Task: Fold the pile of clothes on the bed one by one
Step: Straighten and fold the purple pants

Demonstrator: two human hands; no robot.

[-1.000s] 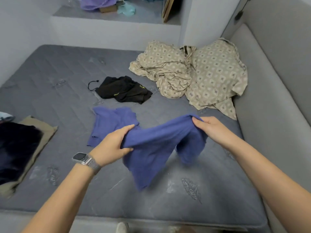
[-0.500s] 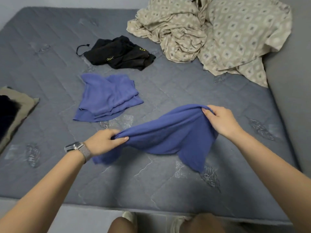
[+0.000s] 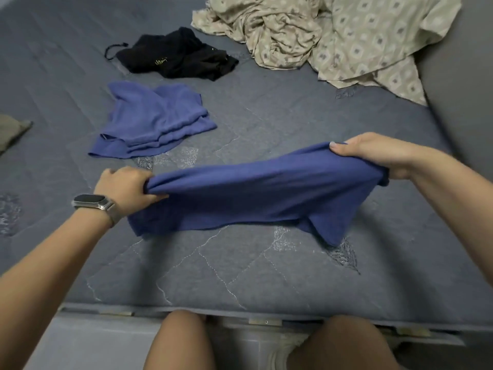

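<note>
I hold a blue garment [image 3: 256,193] stretched out between both hands, low over the grey mattress [image 3: 266,268]. My left hand [image 3: 125,188], with a watch on its wrist, grips the garment's left end. My right hand [image 3: 373,156] grips its right end, and a flap of cloth hangs down there onto the bed. Another blue garment [image 3: 152,121] lies loosely folded farther back on the left. A crumpled black garment [image 3: 178,57] with a drawstring lies beyond it.
A crumpled beige patterned sheet [image 3: 346,36] is heaped at the back right, against the grey padded side [image 3: 464,76]. The corner of an olive cloth [image 3: 12,129] shows at the left edge. My knees [image 3: 181,340] stand at the mattress's front edge.
Both hands have pulled apart and drawn the blue garment nearer the front edge, so it now hangs taut and lower. The view has tilted downward.
</note>
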